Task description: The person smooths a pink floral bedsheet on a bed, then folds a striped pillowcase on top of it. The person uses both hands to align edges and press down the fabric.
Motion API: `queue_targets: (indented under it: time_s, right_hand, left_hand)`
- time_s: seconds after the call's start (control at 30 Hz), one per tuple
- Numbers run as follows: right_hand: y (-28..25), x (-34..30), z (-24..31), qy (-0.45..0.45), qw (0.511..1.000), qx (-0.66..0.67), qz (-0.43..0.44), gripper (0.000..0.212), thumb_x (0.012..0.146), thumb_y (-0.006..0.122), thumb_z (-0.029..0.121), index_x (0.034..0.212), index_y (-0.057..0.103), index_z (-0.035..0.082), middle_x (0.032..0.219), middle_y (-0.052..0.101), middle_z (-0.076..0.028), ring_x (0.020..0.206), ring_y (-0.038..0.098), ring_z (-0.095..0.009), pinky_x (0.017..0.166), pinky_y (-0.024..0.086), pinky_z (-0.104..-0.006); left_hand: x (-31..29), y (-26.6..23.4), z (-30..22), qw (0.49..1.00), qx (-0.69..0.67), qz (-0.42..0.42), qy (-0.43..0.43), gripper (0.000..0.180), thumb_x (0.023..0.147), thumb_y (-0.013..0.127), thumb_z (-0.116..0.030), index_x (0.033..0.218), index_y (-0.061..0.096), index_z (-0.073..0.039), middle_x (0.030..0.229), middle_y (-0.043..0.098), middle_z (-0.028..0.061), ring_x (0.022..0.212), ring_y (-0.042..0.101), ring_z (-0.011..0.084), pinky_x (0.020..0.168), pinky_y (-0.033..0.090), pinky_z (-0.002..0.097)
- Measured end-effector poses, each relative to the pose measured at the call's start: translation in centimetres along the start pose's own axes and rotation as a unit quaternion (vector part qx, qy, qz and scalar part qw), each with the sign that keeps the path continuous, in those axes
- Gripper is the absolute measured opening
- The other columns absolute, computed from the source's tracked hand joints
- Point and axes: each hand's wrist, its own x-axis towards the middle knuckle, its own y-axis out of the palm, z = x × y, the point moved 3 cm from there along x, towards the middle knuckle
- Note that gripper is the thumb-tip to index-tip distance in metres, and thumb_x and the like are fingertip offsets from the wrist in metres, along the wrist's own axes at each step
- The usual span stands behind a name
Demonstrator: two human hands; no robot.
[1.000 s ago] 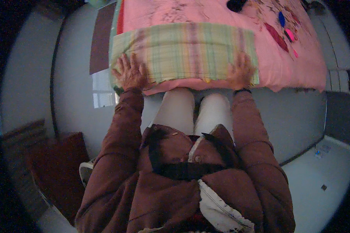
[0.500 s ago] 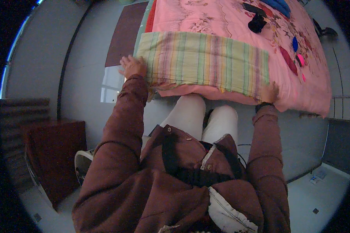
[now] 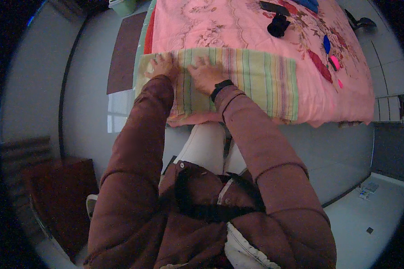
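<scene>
A striped cloth [image 3: 260,80] in green, yellow and mauve lies spread along the near edge of a bed with a pink floral cover [image 3: 242,27]. My left hand [image 3: 164,67] rests on the cloth toward its left end, fingers spread. Close beside it on the right, my right hand [image 3: 206,76] lies on the same cloth, palm down with fingers apart. A dark band circles the right wrist. Neither hand grips anything. The cloth's right end reaches past my right forearm, and part of its near edge is hidden under my sleeves.
On the cover at the far right are a black bundled item [image 3: 278,25], a dark flat object [image 3: 274,7], blue fabric [image 3: 307,4] and small blue [image 3: 327,44] and pink [image 3: 334,62] pieces. A dark mat [image 3: 125,56] lies left of the bed. A reddish-brown cabinet [image 3: 60,193] stands lower left.
My right hand has moved from the cloth's right end leftward, beside my left hand. My left hand has come from the left edge onto the cloth. The view has shifted slightly.
</scene>
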Motion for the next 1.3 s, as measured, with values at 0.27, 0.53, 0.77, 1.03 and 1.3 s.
queue_targets:
  time_s: [0.27, 0.53, 0.77, 1.03, 1.3]
  right_hand:
    - [1.0, 0.5, -6.5, 0.111, 0.993, -0.035, 0.027, 0.059, 0.094, 0.047, 0.036, 0.151, 0.038, 0.021, 0.161, 0.026, -0.016, 0.146, 0.025, -0.046, 0.106, 0.025, -0.0771]
    - [3.8, -10.8, -28.5, 0.274, 0.952, -0.137, -0.012, 0.057, 0.095, 0.045, 0.025, 0.150, 0.036, 0.013, 0.153, 0.039, -0.015, 0.138, 0.035, -0.045, 0.111, 0.031, -0.0609]
    - [1.7, -18.1, -32.6, 0.434, 0.899, -0.046, 0.047, 0.056, 0.093, 0.050, 0.025, 0.146, 0.043, 0.008, 0.146, 0.045, -0.019, 0.133, 0.044, -0.039, 0.104, 0.040, -0.0585]
    - [4.4, -9.8, -12.3, 0.113, 0.968, -0.098, -0.202, 0.056, 0.090, 0.059, 0.027, 0.142, 0.050, 0.010, 0.151, 0.038, -0.017, 0.142, 0.034, -0.040, 0.101, 0.030, -0.0771]
    - [5.2, -15.8, -14.1, 0.229, 0.953, -0.112, -0.164, 0.056, 0.089, 0.054, 0.031, 0.141, 0.051, 0.010, 0.156, 0.036, -0.015, 0.145, 0.031, -0.037, 0.104, 0.025, -0.0773]
  left_hand:
    - [-1.6, -0.5, -1.6, 0.994, 0.090, 0.047, -0.029, 0.078, 0.092, 0.045, -0.063, 0.159, 0.016, -0.035, 0.168, 0.003, 0.0046, 0.153, 0.002, 0.0367, 0.107, 0.006, 0.0812]
    - [-1.7, -1.9, -1.5, 0.995, 0.069, 0.068, -0.015, 0.078, 0.091, 0.051, -0.060, 0.157, 0.020, -0.034, 0.168, 0.006, 0.0066, 0.153, 0.005, 0.0366, 0.108, 0.011, 0.0794]
    - [-1.6, -1.7, -1.4, 0.997, 0.050, 0.063, -0.020, 0.071, 0.094, 0.044, -0.057, 0.157, 0.023, -0.033, 0.167, 0.008, 0.0071, 0.153, 0.004, 0.0371, 0.104, 0.007, 0.0842]
    - [-6.0, 3.4, -13.6, 0.971, 0.007, -0.020, 0.240, 0.071, 0.088, 0.059, -0.042, 0.151, 0.039, -0.017, 0.157, 0.036, 0.0181, 0.148, 0.028, 0.0365, 0.106, 0.012, 0.0815]
    - [-5.3, 2.5, -10.8, 0.985, 0.018, 0.056, 0.163, 0.084, 0.081, 0.064, -0.059, 0.153, 0.035, -0.027, 0.167, 0.013, 0.0071, 0.154, 0.009, 0.0283, 0.103, 0.008, 0.0846]
